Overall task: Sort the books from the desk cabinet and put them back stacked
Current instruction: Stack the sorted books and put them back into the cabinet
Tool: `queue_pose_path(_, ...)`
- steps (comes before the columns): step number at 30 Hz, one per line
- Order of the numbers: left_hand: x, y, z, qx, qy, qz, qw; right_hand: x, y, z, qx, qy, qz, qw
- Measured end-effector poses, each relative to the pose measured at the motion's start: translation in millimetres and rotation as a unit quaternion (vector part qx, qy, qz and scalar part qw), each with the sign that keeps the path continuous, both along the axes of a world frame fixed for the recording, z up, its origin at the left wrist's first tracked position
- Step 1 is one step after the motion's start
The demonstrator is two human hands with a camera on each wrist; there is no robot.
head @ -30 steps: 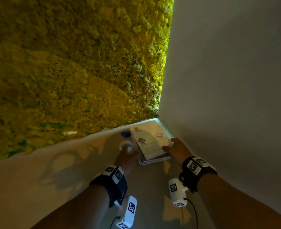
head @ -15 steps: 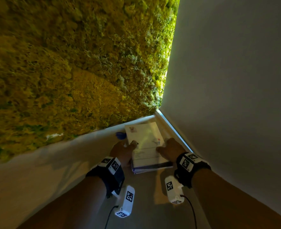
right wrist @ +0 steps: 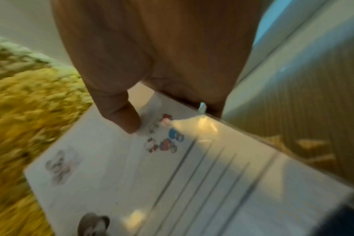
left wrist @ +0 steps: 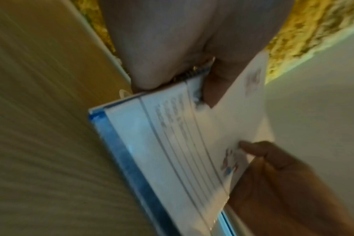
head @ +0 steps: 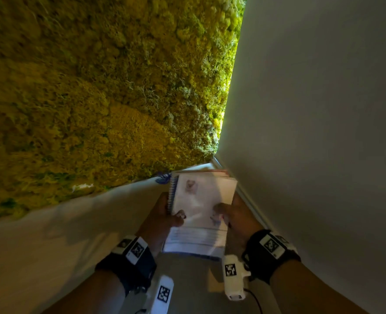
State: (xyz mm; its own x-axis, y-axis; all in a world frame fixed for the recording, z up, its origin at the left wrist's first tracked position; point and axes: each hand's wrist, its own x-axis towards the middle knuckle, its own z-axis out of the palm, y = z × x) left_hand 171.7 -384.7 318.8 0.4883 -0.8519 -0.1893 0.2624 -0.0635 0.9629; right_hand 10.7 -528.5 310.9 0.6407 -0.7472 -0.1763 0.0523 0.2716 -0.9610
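Observation:
A small stack of books [head: 201, 214] is held between both hands in the cabinet's back right corner. The top one has a white cover with cartoon stickers and a spiral binding on its left edge. My left hand [head: 162, 216] grips the spiral side, thumb on the cover and fingers underneath. My right hand [head: 238, 215] grips the right side the same way. The left wrist view shows the stack's [left wrist: 172, 143] blue lower edge under my left hand [left wrist: 210, 86]. In the right wrist view, my right hand's thumb [right wrist: 123, 118] presses on the cover [right wrist: 152, 183]. Another book [head: 212, 172] lies behind the stack.
A yellow-green moss panel [head: 96, 87] forms the back wall. A plain white side wall [head: 312, 132] stands close on the right. A small blue object [head: 163, 178] lies at the back beside the books. The pale cabinet floor [head: 51, 234] stretches away to the left.
Both hands closed on the sides of the stack and drew it toward me, up off the cabinet floor. The white ring beside the books is now hidden.

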Motion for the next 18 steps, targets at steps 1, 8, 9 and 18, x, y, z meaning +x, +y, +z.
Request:
queue_pose_path(1,-3.0,4.1,1.3,-0.016,-0.027,0.021,0.999,-3.1,9.3,9.3,-0.037,-0.007,0.004,0.999)
queue_pose_path(8,-34.5,34.1,-4.8,0.001,-0.13,0.135,0.982,-24.7,70.4,-25.8,-0.06,0.044,-0.003,0.997)
queue_pose_path(9,-36.6,35.8,-5.2,0.014,-0.141,0.136,0.981,-26.4,74.1,-34.0,-0.064,0.049,-0.004,0.997)
queue_pose_path(18,-102.7,112.3,-18.7,0.045,-0.125,0.123,0.984,-94.4,130.7,-29.0,-0.162,0.085,0.051,0.982)
